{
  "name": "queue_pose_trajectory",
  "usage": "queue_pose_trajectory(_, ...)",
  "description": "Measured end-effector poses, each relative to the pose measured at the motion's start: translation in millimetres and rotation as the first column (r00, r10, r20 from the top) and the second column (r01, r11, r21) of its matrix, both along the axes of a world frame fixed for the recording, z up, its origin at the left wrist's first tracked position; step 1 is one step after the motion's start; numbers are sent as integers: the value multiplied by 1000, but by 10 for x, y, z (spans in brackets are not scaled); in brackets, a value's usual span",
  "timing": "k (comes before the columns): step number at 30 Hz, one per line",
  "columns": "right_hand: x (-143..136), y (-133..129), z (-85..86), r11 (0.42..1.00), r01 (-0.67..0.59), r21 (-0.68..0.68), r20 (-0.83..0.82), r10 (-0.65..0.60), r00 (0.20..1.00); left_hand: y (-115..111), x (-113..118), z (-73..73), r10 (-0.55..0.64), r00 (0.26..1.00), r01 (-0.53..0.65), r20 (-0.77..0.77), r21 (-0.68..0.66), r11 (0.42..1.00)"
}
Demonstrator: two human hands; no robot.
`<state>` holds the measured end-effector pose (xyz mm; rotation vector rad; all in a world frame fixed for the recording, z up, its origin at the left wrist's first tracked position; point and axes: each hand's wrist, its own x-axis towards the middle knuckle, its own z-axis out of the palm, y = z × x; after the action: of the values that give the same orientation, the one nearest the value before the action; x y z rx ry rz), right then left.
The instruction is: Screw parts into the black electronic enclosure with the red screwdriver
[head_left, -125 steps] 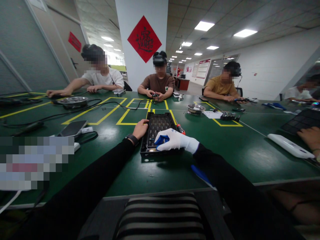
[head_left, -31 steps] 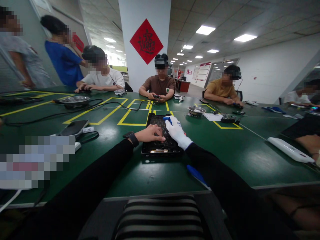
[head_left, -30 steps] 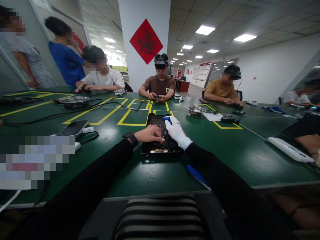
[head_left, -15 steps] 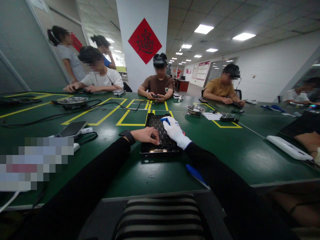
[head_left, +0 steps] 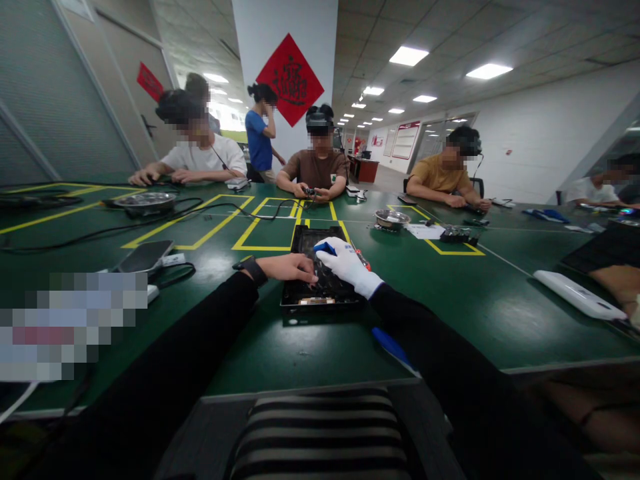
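Observation:
A shallow black open housing (head_left: pixel 323 233) lies on the green table in front of me, a pale gold strip (head_left: pixel 317 301) along its near inner edge. My left hand (head_left: pixel 299 268), bare with a dark wristwatch, reaches into it from the left. Its fingers are bent down and pinched together; what they hold, if anything, I cannot make out. Over the right half is my right hand (head_left: pixel 346 265) in a white glove with blue fingertips. Those fingers are curled closed, and their contents are hidden. Something red-orange (head_left: pixel 369 265) peeks out just behind the glove.
A blue item (head_left: pixel 393 348), perhaps a glove, lies by my right forearm. A steel bowl (head_left: pixel 393 219), papers (head_left: pixel 425 231) and small black parts (head_left: pixel 459 237) stand farther right. At left are a phone (head_left: pixel 146 257) and cables (head_left: pixel 100 233). Several people sit around the table.
My right hand has shifted slightly left and nearer to me, closer to my left hand. The left thumb and fingers have drawn closer together. A person in blue has walked rightward behind the table.

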<state>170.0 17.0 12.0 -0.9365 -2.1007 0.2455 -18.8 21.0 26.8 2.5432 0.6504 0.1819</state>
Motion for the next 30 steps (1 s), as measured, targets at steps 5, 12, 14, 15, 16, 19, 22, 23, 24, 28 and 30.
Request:
queue_pose_trajectory(5, -2, 13, -8, 1000, -1, 15, -3, 1, 1000, -5, -15, -11, 29, 999, -26, -44, 65, 998)
queue_pose_trajectory(12, 3, 19, -17, 1000, -20, 21, -3, 20, 1000, -9, -1, -13, -10, 998, 15, -62, 88, 996)
queue_pose_trajectory(14, 7, 21, -20, 1000, -24, 20, -6, 24, 1000, -15, 6, -10, 3, 997, 4, -76, 102, 995)
queue_pose_trajectory(15, 8, 22, -22, 1000, -23, 19, -5, 23, 1000, -19, 11, -10, 10, 996, -1, -84, 105, 994)
queue_pose_trajectory(16, 10, 23, -24, 1000, -21, 19, -4, 21, 1000, -24, 17, -9, 17, 996, -7, -93, 109, 994)
queue_pose_trajectory(19, 11, 28, -27, 1000, -17, 21, 3, 17, 1000, -41, 38, -13, 42, 992, -25, -122, 132, 991)
queue_pose_trajectory(22, 6, 28, -24, 1000, -13, 24, -1, 13, 1000, -51, 56, -21, 62, 988, -39, -140, 166, 985)
queue_pose_trajectory(23, 3, 26, -22, 1000, -10, 23, -5, 10, 1000, -52, 60, -24, 64, 988, -39, -143, 174, 984)
queue_pose_trajectory(24, 0, 23, -19, 1000, -7, 21, -9, 7, 1000, -52, 63, -26, 64, 987, -37, -147, 181, 983)
queue_pose_trajectory(28, -13, 10, -7, 1000, -20, 6, -16, 20, 1000, -49, 74, -27, 53, 985, -20, -164, 200, 980)
queue_pose_trajectory(30, -19, 11, -7, 1000, -30, 2, -21, 30, 999, -49, 82, -25, 42, 986, -7, -164, 211, 977)
